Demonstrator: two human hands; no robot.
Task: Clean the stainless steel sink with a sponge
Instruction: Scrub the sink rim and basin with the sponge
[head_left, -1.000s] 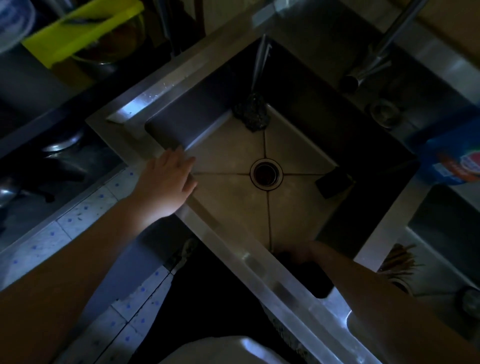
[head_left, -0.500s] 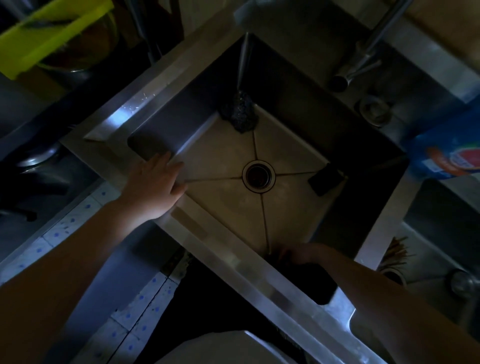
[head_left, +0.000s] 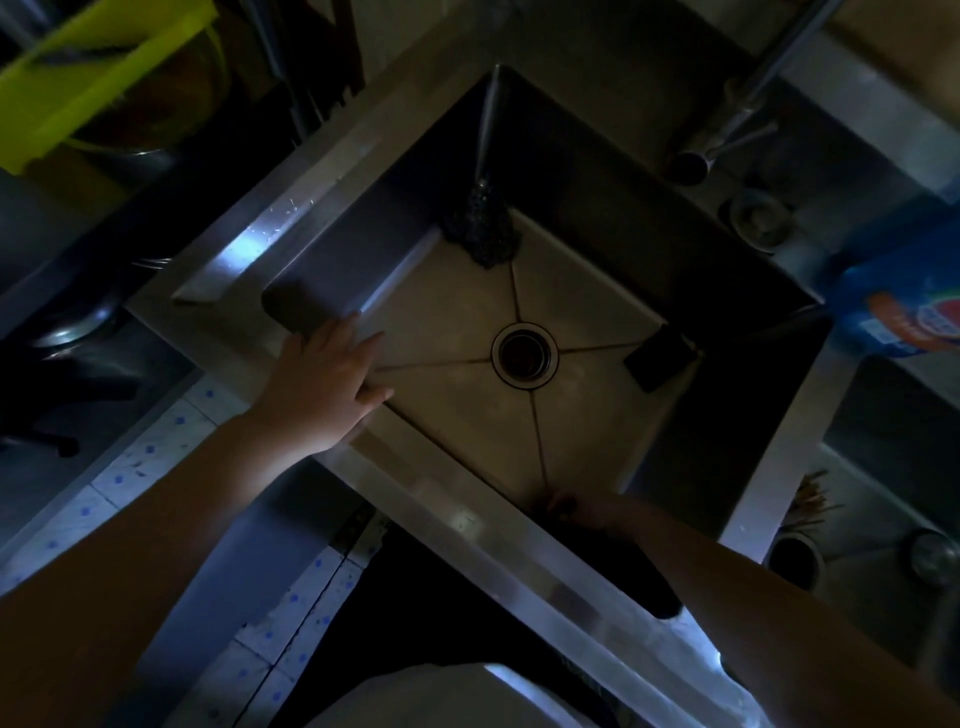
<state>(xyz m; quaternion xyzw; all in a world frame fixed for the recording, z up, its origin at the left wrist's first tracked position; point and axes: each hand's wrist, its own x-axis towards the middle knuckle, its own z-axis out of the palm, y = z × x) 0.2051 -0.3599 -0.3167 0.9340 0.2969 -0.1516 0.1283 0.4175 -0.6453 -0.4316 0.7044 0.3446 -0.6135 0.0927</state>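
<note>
Little changed: left hand (head_left: 324, 384) stayed spread flat on sink (head_left: 467, 525) left rim. Right hand (head_left: 597, 512) stayed low at near wall, grip lost in shadow; I couldn't tell. Possible sponge (head_left: 662, 358) lay right of drain (head_left: 524, 354); scrubbing hardly advanced, I judged.

Drain (head_left: 524, 355) at centre of sink (head_left: 415, 499) floor; scourer (head_left: 480, 231) in far corner; block (head_left: 660, 356) at right corner; faucet (head_left: 737, 124) behind, right.

No legible text; blue package (head_left: 898, 306) print too blurred.
</note>
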